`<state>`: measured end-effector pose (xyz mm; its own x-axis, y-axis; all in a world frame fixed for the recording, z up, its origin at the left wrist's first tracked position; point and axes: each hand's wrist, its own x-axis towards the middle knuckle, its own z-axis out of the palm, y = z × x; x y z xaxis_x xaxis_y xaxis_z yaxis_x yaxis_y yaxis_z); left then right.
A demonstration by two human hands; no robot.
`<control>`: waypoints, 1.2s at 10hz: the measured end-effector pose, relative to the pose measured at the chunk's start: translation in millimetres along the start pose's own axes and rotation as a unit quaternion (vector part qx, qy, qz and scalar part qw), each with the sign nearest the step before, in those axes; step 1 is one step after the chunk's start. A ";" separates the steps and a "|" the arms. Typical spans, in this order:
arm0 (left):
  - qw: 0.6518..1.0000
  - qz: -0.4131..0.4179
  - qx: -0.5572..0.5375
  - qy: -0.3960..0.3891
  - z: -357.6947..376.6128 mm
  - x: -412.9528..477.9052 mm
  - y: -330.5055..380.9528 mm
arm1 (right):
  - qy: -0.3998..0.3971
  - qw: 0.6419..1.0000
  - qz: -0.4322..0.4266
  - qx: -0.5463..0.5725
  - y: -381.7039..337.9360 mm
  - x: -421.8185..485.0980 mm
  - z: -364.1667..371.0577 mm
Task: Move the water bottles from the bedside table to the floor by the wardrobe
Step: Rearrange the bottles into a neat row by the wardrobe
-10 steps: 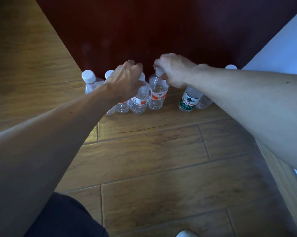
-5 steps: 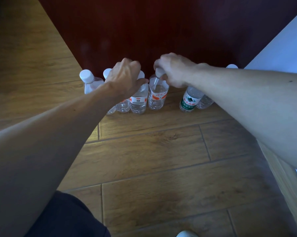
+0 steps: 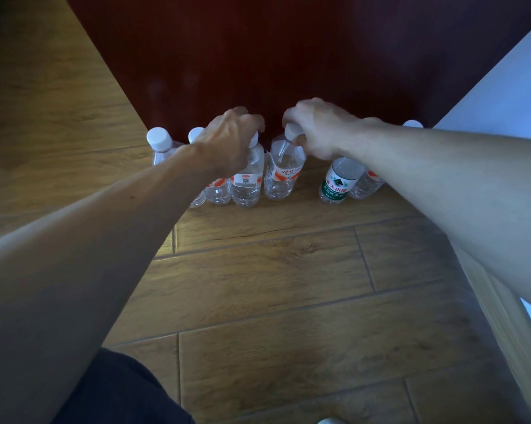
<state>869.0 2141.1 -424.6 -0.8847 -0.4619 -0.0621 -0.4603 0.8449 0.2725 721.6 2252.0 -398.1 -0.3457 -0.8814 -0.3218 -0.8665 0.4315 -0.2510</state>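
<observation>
Head view: six bottles (image 3: 247,191) are seen standing upright in a row on the floor (image 3: 258,286), at the foot of the dark red wardrobe (image 3: 288,56). All are clear plastic with white caps where the caps show, and clear water is seen in their lower parts. How full they are cannot be told.

The first bottle (image 3: 160,148), at the left end, is partly covered by the left forearm. The second bottle (image 3: 216,189), with an orange label, stands just beside it.

The third bottle (image 3: 248,179), whose white label bears a printed code, is gripped at the top by the left hand (image 3: 230,142). The fingers are curled over its cap, and its base rests on the floor, touching the second bottle.

The fourth bottle (image 3: 284,175), labelled in orange and white, is held by the right hand (image 3: 319,130). Its cap is pinched between thumb and fingers. It stands just beside the third, and its base also appears to be on the floor.

A gap is left to the right of it. Then comes the green bottle (image 3: 337,182), whose cap is hidden under the right forearm. The last bottle (image 3: 366,183) stands just beside it, mostly covered by that arm.

A pale wall (image 3: 502,87) is seen at the right, and dark trousers (image 3: 120,393) at the bottom left.
</observation>
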 end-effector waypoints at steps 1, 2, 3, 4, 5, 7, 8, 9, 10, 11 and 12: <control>1.000 0.007 -0.005 0.003 4.4 1.0 -2.2 | 0.007 1.000 -0.012 -0.010 3.6 2.0 1.0; 1.000 0.011 -0.020 0.009 5.3 2.4 -2.6 | -0.002 1.000 0.004 -0.017 7.1 3.6 3.8; 0.999 0.022 -0.032 0.011 4.0 1.5 0.0 | 0.027 0.999 0.003 -0.021 3.7 15.3 9.7; 0.999 0.024 -0.033 0.005 4.9 4.0 2.6 | 0.056 0.998 0.004 -0.027 -0.3 26.8 18.4; 0.999 0.020 -0.029 0.006 6.3 6.4 3.9 | 0.062 0.998 0.009 -0.031 0.0 31.2 19.6; 1.000 0.006 0.002 0.017 7.0 8.1 8.4 | 0.060 0.997 0.008 -0.041 8.6 31.2 19.2; 0.999 0.003 0.024 0.023 5.3 6.7 11.3 | 0.060 0.997 0.011 -0.042 11.9 29.7 18.8; 0.999 0.003 0.042 0.028 5.8 6.5 10.2 | 0.057 0.997 0.010 -0.048 13.2 27.1 17.8; 0.999 -0.006 0.042 0.030 6.4 5.3 6.9 | 0.056 0.997 0.010 -0.050 13.2 23.9 15.0; 0.999 -0.015 0.015 0.029 5.6 5.0 2.4 | 0.033 0.999 0.012 -0.039 9.4 18.4 8.7; 1.000 -0.005 -0.010 0.029 5.7 2.6 -1.2 | 0.012 1.000 0.006 -0.015 5.9 13.2 4.2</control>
<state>866.8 2140.4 -430.5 -0.8744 -0.4850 -0.0090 -0.4662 0.8352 0.2917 713.4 2243.7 -407.7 -0.3650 -0.8807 -0.3020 -0.8721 0.4370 -0.2201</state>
